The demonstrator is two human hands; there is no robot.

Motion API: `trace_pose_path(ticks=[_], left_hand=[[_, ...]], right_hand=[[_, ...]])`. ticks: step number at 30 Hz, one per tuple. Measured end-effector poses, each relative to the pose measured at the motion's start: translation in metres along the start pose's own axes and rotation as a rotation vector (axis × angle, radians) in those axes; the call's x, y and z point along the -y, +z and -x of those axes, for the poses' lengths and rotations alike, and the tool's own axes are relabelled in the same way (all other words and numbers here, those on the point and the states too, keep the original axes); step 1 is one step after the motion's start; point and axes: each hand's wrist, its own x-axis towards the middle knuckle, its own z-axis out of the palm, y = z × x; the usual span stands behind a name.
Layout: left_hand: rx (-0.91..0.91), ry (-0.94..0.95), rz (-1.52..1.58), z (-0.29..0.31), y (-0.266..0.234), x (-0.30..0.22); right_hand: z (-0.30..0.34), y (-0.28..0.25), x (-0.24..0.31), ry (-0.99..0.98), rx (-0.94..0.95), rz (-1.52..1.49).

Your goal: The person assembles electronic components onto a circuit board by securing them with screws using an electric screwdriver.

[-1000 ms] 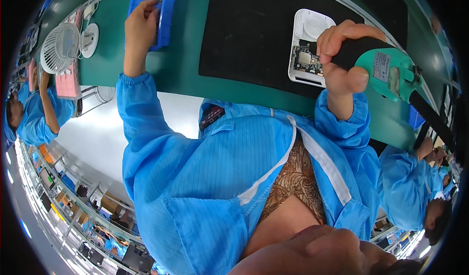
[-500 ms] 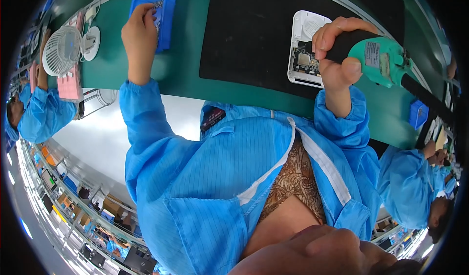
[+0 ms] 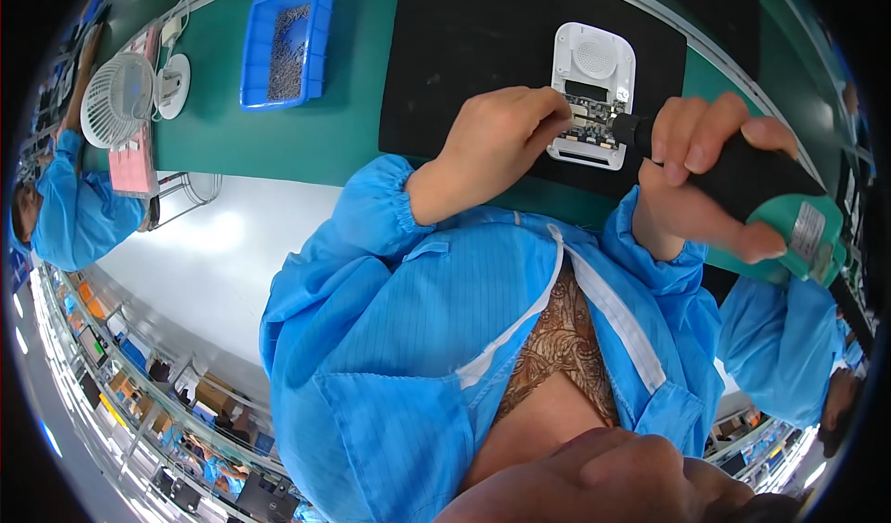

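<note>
A white plastic housing [image 3: 620,64] with a round speaker grille lies on a black mat [image 3: 464,40], its green circuit board [image 3: 583,135] exposed. My right hand [image 3: 701,156] is wrapped around a black-and-green electric screwdriver [image 3: 756,180], which is tilted with its tip end at the right side of the board. From the left, my left hand [image 3: 497,138] reaches to the board's left edge. Its thumb and fingers are pinched together near the screwdriver's tip, and whatever is between them is hidden. Farther left stands a blue bin [image 3: 318,45] of small dark screws [image 3: 286,73].
A white fan [image 3: 119,101] stands at the left of the green table [image 3: 357,133], beside a pink stack [image 3: 133,166]. Co-workers in blue smocks sit at far left [image 3: 102,212] and right [image 3: 775,347]. The screwdriver's dark cord [image 3: 852,314] runs off to the right.
My left hand has left the screw bin and come right to the circuit board. My right hand has moved the screwdriver right and nearer to me, tilting it so its tip end faces the board.
</note>
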Motion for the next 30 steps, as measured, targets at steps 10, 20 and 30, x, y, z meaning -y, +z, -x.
trace_pose_path(ticks=[10,20,30], left_hand=[[-0.321,-0.090,-0.319,0.016,-0.073,0.017],[-0.113,-0.118,0.037,0.016,-0.053,-0.002],[0.015,-0.010,0.219,-0.005,0.008,-0.005]], right_hand=[[0.008,-0.006,0.010,-0.015,0.036,-0.042],[0.006,-0.003,0.003,-0.024,0.012,-0.065],[0.005,-0.004,0.016,0.008,0.050,-0.077]])
